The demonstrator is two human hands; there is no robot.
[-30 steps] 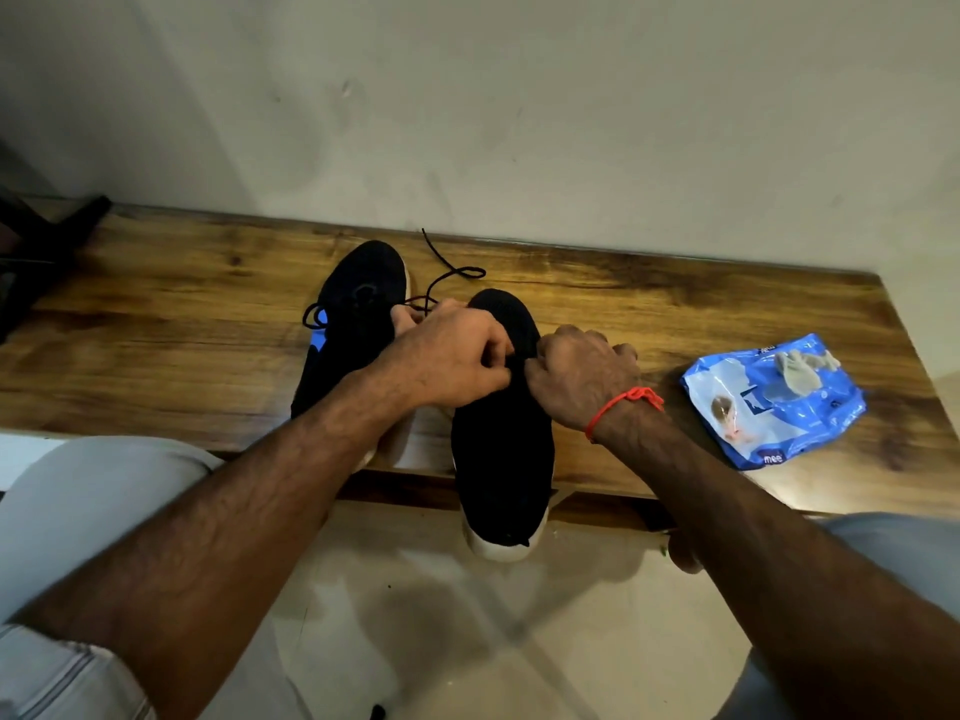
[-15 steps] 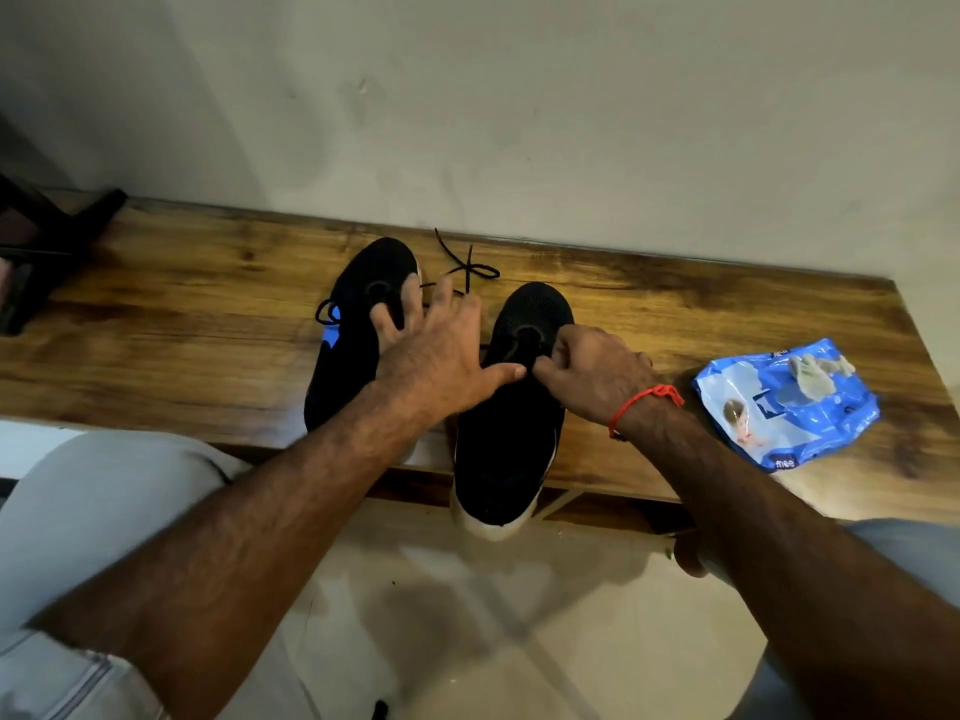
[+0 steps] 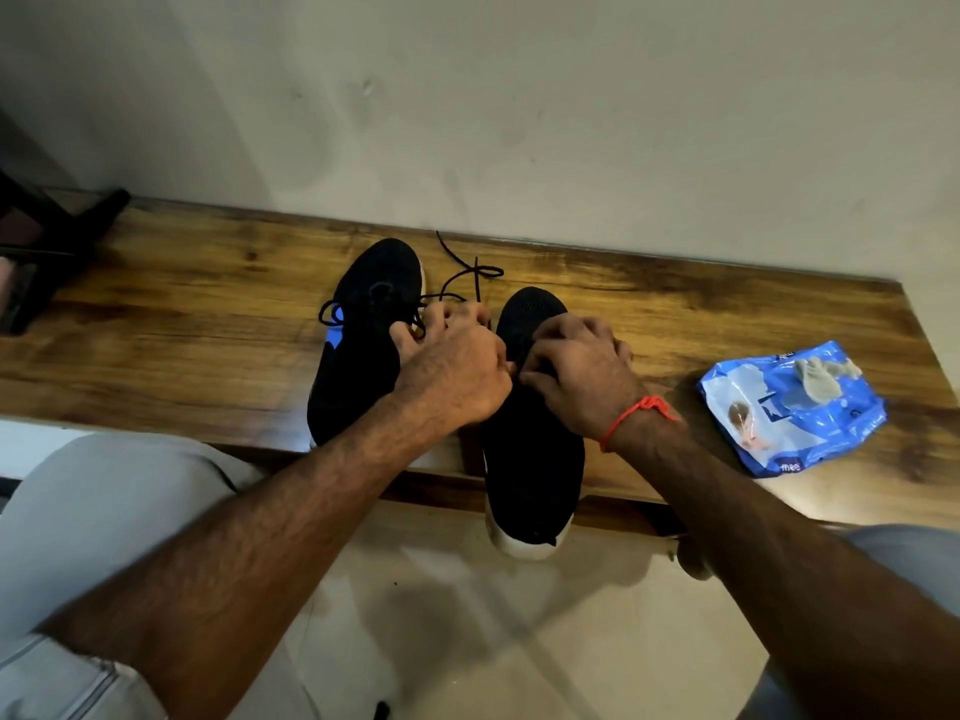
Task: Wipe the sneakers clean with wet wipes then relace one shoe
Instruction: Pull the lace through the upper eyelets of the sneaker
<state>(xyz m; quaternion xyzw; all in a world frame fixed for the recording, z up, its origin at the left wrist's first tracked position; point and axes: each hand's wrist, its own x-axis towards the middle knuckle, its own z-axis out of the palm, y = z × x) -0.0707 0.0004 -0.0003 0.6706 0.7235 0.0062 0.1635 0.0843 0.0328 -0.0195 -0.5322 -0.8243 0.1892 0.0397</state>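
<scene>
Now my left hand (image 3: 452, 371) and right hand (image 3: 576, 376) were both curled, pinching the black lace (image 3: 467, 272) over the right sneaker (image 3: 535, 459) — black, white-soled, hanging off the wooden bench (image 3: 182, 324) beside the left sneaker (image 3: 363, 330).

Two black sneakers (image 3: 530, 459) side by side on bench, loose black lace (image 3: 462, 275), blue wipes pack (image 3: 789, 407) right

Wooden bench (image 3: 182, 324) against wall. On it: two black sneakers, left one (image 3: 363, 345), right one (image 3: 530, 459) overhanging near edge; loose black lace (image 3: 467, 272) far side; blue wipes pack (image 3: 789, 407) right.
</scene>
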